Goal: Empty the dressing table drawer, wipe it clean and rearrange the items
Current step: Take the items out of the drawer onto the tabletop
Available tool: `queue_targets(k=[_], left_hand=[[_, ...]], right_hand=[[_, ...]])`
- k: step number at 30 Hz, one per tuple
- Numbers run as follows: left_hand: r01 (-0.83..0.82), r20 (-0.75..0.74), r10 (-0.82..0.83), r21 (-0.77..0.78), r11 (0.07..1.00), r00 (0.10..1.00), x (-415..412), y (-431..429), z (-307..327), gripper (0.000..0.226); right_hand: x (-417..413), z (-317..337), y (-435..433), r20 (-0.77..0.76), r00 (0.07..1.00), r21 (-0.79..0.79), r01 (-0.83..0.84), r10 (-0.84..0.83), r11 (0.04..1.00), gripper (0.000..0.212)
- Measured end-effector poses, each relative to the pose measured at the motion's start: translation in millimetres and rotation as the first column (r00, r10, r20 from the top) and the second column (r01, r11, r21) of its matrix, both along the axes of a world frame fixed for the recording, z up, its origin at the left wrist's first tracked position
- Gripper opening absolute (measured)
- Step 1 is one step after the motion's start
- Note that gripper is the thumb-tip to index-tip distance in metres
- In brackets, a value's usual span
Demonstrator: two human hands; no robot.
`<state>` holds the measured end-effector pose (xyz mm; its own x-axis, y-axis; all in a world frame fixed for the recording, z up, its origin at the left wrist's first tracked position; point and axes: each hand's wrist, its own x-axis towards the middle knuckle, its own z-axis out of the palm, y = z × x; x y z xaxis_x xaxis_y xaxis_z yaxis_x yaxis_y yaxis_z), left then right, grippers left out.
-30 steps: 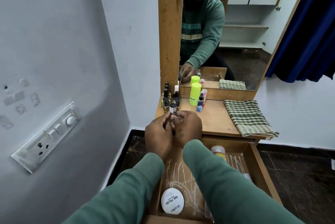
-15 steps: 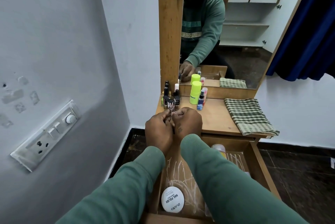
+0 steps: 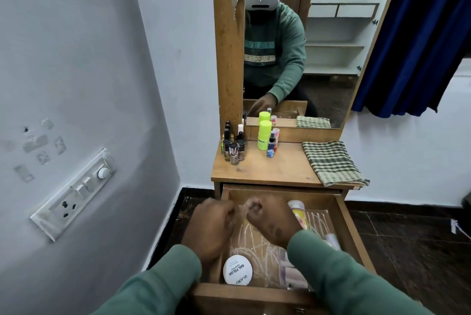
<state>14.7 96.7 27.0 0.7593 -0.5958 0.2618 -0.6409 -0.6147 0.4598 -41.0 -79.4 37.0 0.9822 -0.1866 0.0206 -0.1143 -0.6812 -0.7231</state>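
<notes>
Left hand (image 3: 211, 225) and right hand (image 3: 271, 221) over open drawer (image 3: 242, 293).
Fingers curled, blurred; cannot tell if they hold anything. White tub (image 3: 237, 270) lies at drawer's front; nail polish bottles (image 3: 233, 149) stand on table top (image 3: 280, 167).

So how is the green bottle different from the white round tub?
The green bottle is tall and stands on the tabletop; the white tub is low and wide, down in the open drawer. The bottle is bright lime, the tub white with black writing. Both are round.
</notes>
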Motion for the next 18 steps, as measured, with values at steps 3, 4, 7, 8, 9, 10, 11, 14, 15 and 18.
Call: queue_targets(k=[3, 4, 7, 8, 9, 10, 11, 14, 15, 18], left_hand=[[0.003, 0.080, -0.030, 0.316, 0.949, 0.996, -19, 4, 7, 0.025], [-0.003, 0.081, -0.030, 0.385, 0.923, 0.996, -23, 4, 12, 0.029], [0.016, 0.087, -0.081, 0.574, 0.819, 0.993, -29, 1, 18, 0.035], [0.027, 0.093, -0.109, 0.622, 0.782, 0.990, -30, 0, 17, 0.036], [0.035, 0.095, -0.128, 0.656, 0.754, 0.987, -32, -2, 17, 0.036], [0.042, 0.090, -0.141, 0.682, 0.730, 0.986, -34, -3, 16, 0.035], [0.046, 0.088, -0.153, 0.708, 0.705, 0.984, -37, -5, 16, 0.033], [0.062, 0.083, -0.193, 0.765, 0.641, 0.978, -44, -7, 14, 0.033], [0.063, 0.079, -0.195, 0.775, 0.629, 0.978, -46, -7, 13, 0.033], [0.059, 0.083, -0.200, 0.786, 0.615, 0.976, -45, -7, 10, 0.033]], right_hand=[[-20, -6, 2, -0.156, 0.985, -0.081, -0.088, 0.075, 0.993, 0.015], [-24, -7, 4, -0.205, 0.974, -0.093, -0.119, 0.098, 0.988, 0.012], [-30, -6, 11, -0.316, 0.942, -0.122, -0.156, 0.111, 0.980, 0.005], [-30, -8, 14, -0.342, 0.935, -0.133, -0.149, 0.096, 0.980, 0.006], [-31, -8, 17, -0.369, 0.926, -0.143, -0.140, 0.079, 0.980, 0.013], [-31, -9, 19, -0.392, 0.917, -0.152, -0.140, 0.070, 0.978, 0.019], [-31, -11, 21, -0.421, 0.905, -0.160, -0.144, 0.065, 0.977, 0.023], [-31, -16, 26, -0.489, 0.869, -0.116, -0.154, 0.078, 0.981, 0.027], [-32, -17, 27, -0.494, 0.865, -0.106, -0.156, 0.084, 0.982, 0.027], [-35, -18, 29, -0.508, 0.859, -0.127, -0.143, 0.059, 0.982, 0.037]])
